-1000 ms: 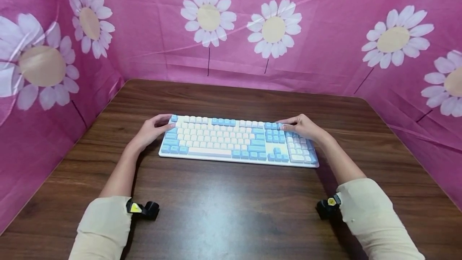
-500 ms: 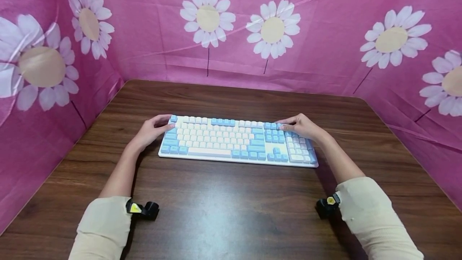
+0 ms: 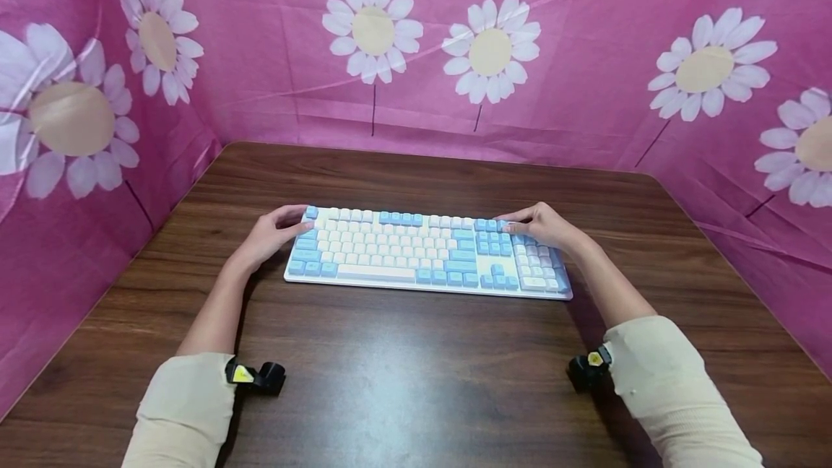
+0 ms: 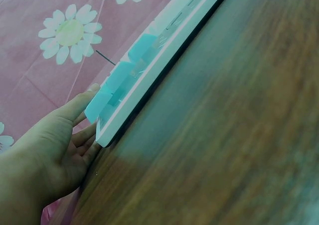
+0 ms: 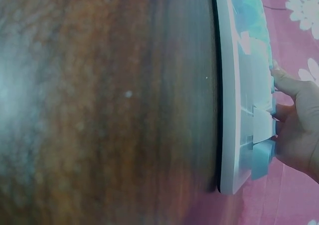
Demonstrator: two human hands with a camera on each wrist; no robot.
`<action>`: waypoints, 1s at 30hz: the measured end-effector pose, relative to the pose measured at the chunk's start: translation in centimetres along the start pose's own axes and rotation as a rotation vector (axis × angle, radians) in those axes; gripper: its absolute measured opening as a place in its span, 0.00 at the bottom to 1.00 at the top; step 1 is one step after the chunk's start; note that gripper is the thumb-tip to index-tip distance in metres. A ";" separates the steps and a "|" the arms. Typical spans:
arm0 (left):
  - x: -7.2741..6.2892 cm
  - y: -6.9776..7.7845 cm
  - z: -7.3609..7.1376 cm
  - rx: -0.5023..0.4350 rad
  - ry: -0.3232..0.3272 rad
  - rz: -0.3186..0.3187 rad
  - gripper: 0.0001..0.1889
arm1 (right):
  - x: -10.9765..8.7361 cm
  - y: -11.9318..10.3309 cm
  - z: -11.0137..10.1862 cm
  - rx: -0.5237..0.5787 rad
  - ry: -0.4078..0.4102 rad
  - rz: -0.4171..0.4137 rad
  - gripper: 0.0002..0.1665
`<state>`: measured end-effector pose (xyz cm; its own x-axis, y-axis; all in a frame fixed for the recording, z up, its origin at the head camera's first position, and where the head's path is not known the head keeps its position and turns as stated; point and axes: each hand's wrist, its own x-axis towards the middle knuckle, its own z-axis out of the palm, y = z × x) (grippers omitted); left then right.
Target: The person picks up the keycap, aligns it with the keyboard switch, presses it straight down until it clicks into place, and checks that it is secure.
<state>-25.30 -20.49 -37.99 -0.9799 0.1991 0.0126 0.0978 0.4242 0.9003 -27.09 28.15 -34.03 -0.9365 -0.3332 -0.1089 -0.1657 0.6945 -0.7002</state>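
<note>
A full-size keyboard (image 3: 383, 244) with white and light blue keys lies across the wooden table, its long side facing me. My left hand (image 3: 263, 237) grips its left end near the upper corner, thumb over the keys and fingers behind the edge. At the back edge on the right, my right hand (image 3: 546, 227) holds it with the thumb on top by the blue keys. In the left wrist view, the fingers of the left hand (image 4: 47, 152) reach under the keyboard's side (image 4: 144, 85). The right wrist view shows the right hand (image 5: 301, 130) beyond the keyboard's front edge (image 5: 230, 110), fingertips partly hidden by keys.
The dark wood table (image 3: 364, 374) extends around the keyboard, with a glare spot in front. A pink cloth (image 3: 260, 42) printed with white daisies hangs behind and along both sides. Black wrist cameras (image 3: 269, 379) are strapped over the light sleeves (image 3: 185, 396).
</note>
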 end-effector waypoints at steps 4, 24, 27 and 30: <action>0.0 0.0 0.0 -0.001 0.002 0.005 0.33 | 0.0 0.0 0.0 0.001 -0.006 0.003 0.19; 0.1 -0.3 0.1 0.008 0.014 0.016 0.33 | 0.2 -0.1 0.2 -0.066 0.017 -0.053 0.17; 0.1 -0.3 0.2 0.011 0.013 0.015 0.33 | 0.2 0.0 0.2 -0.061 0.020 -0.045 0.16; 0.2 -0.2 0.2 0.010 0.008 0.010 0.34 | 0.1 0.2 0.1 -0.064 0.019 -0.038 0.16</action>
<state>-25.47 -20.36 -38.23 -0.9802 0.1964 0.0252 0.1094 0.4311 0.8956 -27.18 28.19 -34.25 -0.9348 -0.3483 -0.0694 -0.2199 0.7212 -0.6569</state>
